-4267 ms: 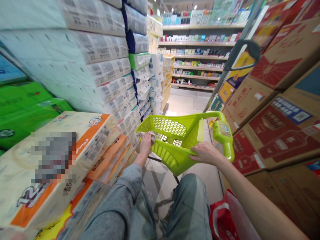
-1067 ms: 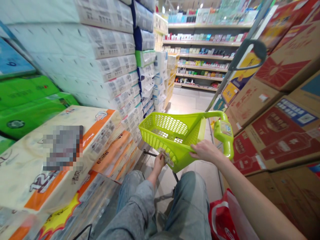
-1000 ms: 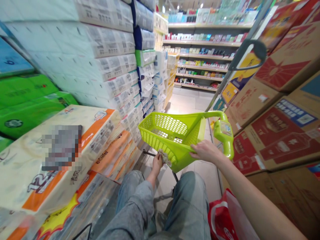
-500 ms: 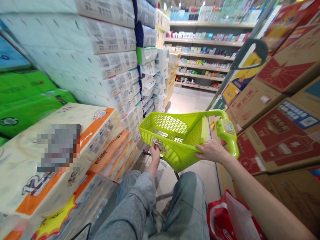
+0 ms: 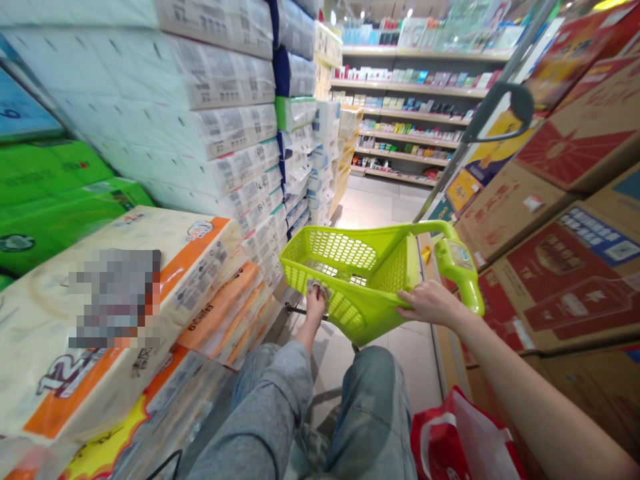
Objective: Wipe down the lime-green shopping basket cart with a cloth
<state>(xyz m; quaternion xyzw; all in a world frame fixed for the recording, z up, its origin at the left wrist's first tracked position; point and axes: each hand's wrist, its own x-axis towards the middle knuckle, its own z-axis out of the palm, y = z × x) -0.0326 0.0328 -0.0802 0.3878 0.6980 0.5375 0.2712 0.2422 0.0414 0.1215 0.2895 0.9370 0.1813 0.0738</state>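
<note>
A lime-green cart basket with mesh sides stands in front of my knees, its handle at the right end. My left hand is closed on a crumpled, greyish cloth and presses it against the basket's near side, towards the left end. At the right, my right hand is closed over the near rim of the basket, close to the handle. Inside, the part of the basket that shows holds nothing I can make out.
Tissue packs are piled high on the left, with a cream and orange pack nearer. Cardboard cartons line the right. A red bag sits by my right knee. Stocked shelves and a slanted metal pole stand ahead.
My left hand and the cloth have shifted slightly right and up along the basket's side. The basket and my right hand appear a little further right.
</note>
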